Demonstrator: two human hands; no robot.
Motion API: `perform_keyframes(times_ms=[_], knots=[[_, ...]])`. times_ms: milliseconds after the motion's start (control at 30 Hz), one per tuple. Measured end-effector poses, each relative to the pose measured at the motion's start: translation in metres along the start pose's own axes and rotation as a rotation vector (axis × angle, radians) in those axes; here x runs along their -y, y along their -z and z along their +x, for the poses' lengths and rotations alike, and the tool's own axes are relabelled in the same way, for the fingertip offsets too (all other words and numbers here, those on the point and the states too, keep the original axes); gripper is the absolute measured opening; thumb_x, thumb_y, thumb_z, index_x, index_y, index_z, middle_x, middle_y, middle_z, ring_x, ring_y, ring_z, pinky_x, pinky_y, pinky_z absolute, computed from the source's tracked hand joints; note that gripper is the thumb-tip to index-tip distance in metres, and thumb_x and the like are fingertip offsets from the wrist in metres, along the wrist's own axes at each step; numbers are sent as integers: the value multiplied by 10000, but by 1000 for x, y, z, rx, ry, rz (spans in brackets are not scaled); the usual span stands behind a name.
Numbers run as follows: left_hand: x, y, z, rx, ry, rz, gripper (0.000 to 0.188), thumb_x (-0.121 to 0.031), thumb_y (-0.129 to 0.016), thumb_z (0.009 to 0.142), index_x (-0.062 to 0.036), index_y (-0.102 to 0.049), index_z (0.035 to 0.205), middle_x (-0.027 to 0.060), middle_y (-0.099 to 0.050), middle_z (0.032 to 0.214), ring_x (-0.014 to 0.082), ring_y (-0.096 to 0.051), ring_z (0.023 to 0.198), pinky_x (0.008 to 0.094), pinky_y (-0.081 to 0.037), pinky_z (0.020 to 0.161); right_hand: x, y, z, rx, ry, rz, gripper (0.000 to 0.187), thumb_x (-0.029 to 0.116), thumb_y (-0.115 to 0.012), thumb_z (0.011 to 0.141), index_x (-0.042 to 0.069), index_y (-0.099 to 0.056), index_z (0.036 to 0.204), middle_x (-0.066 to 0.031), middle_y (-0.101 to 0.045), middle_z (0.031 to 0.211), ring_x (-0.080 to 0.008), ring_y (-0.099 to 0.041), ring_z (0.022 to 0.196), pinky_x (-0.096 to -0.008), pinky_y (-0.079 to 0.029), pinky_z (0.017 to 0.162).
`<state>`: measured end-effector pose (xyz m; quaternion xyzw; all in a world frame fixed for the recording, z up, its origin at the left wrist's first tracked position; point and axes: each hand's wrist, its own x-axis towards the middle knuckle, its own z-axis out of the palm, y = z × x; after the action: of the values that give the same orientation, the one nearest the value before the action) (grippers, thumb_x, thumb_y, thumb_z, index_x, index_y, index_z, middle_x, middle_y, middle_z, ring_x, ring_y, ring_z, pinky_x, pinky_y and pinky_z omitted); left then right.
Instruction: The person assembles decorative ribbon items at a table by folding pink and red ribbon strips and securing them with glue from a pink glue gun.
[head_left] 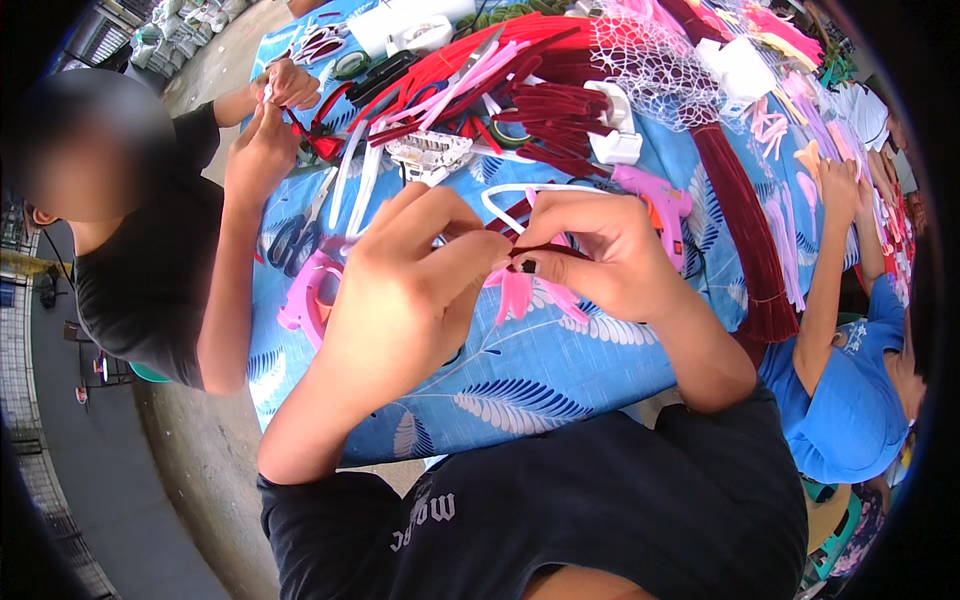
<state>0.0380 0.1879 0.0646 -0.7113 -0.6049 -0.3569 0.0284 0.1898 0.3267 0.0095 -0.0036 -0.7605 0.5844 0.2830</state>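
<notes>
In front of my chest, over the table, my left hand (410,265) and my right hand (605,250) come together with fingertips pinched. A short dark red pipe cleaner (548,248) runs between them, gripped by both. Just below the fingertips show pink fuzzy strips (515,298); whether they are joined to the dark red piece I cannot tell. A white pipe cleaner (510,190) bends in a loop behind my hands. Close by my right hand lies a pink glue gun (655,190), and another pink glue gun (308,298) is partly hidden behind my left forearm.
A blue leaf-patterned cloth (520,400) covers the table. Scissors (298,235) lie at the left. Dark red pipe cleaner bundles (740,230), white netting (655,70) and a white battery-like tray (430,152) crowd the far side. One co-worker (150,240) sits left, another (850,390) right.
</notes>
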Motion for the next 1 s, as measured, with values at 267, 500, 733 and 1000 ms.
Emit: perform_keyframes(times_ms=[267,500,733,1000], knots=[[5,0,-1,176,413,-495,90,16,-732,786,31,-667,846,47,-668,779,85,-610,685,220,-482,645,-7,-4,-3,-31,-100,270,90,-6,-683,831,-41,-685,914,-25,-592,747,-63,-510,691,-232,-395,604],[13,-4,-3,222,468,-605,91,11,-701,825,38,-634,879,42,-646,795,75,-615,742,209,-490,682,-8,-3,-1,-52,-252,341,137,11,-695,837,-59,-669,952,-58,-663,846,-81,-603,751,-236,-492,677],[22,4,2,258,580,-757,101,-40,-673,862,30,-600,866,48,-629,798,75,-605,714,216,-486,644,-11,-3,-2,25,-359,370,200,10,-692,837,-58,-654,1021,-47,-662,839,-79,-601,749,-236,-492,677],[27,-3,2,286,566,-752,98,-33,-638,887,24,-559,899,41,-616,809,88,-618,751,228,-494,675,-7,-4,-1,55,-358,380,206,10,-688,835,-65,-651,1023,-40,-668,861,-61,-592,773,-225,-486,673]])
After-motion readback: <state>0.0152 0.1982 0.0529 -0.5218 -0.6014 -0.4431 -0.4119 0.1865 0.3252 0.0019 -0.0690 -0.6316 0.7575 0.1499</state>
